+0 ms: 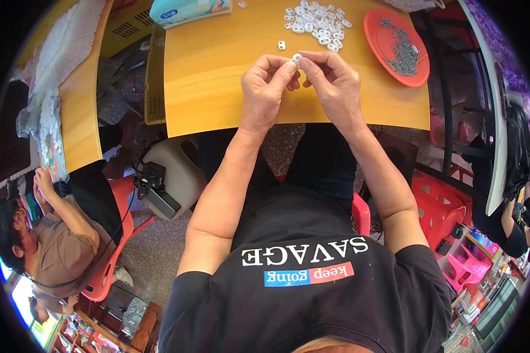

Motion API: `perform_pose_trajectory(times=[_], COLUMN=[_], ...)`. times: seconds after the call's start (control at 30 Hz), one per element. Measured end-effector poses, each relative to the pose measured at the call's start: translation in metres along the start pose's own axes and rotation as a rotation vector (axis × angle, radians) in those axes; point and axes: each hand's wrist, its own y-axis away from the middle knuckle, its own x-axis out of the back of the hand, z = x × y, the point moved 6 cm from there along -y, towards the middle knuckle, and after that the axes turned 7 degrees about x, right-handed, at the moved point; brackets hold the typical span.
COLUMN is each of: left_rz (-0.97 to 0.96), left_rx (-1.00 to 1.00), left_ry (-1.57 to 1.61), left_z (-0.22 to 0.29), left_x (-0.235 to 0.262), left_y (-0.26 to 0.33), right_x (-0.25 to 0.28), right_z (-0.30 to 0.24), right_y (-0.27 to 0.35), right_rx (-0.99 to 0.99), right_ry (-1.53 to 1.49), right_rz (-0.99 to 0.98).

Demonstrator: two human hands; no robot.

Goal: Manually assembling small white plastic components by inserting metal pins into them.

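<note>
Both my hands meet over the wooden table point(218, 88), pinching one small white plastic piece point(297, 57) with a round hole. My left hand point(265, 85) grips it with thumb and forefinger from the left. From the other side my right hand point(333, 85) holds it the same way. Just beyond my fingers lies a loose pile of white two-holed oval pieces point(318, 22). A single white piece point(281, 45) sits apart, near my left fingertips. To the right, a red plate point(377, 44) carries a heap of small grey metal parts point(403, 53); their exact kind is too small to tell.
A blue and white tissue pack point(188, 10) lies at the table's far left. Another wooden table point(79, 117) stands to the left, where a seated person point(65, 244) works. A yellow crate point(155, 82) is between the tables. Red plastic chairs point(436, 203) stand at right.
</note>
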Motion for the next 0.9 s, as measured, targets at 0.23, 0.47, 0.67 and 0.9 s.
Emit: perform_pose_trajectory(times=[0.23,0.47,0.67,0.9], left_rz=[0.011,-0.049,-0.133,-0.132], left_rx=[-0.011,-0.097,-0.157,-0.106], left_ry=[-0.005,-0.113,-0.142,0.077], left_z=[-0.001,0.014,0.027,0.022], left_x=[-0.002,-0.018,-0.032,-0.033], left_y=[-0.002,0.006,0.027,0.040], right_x=[0.004,0.010,-0.009,-0.020], right_z=[0.002,0.005,-0.013,-0.024], right_y=[-0.007,-0.003,0.014,0.030], right_rx=[-0.035,-0.243,-0.350,-0.322], right_ry=[-0.109,-0.505,-0.807,-0.827], right_rz=[-0.012,-0.096,-0.123,-0.103])
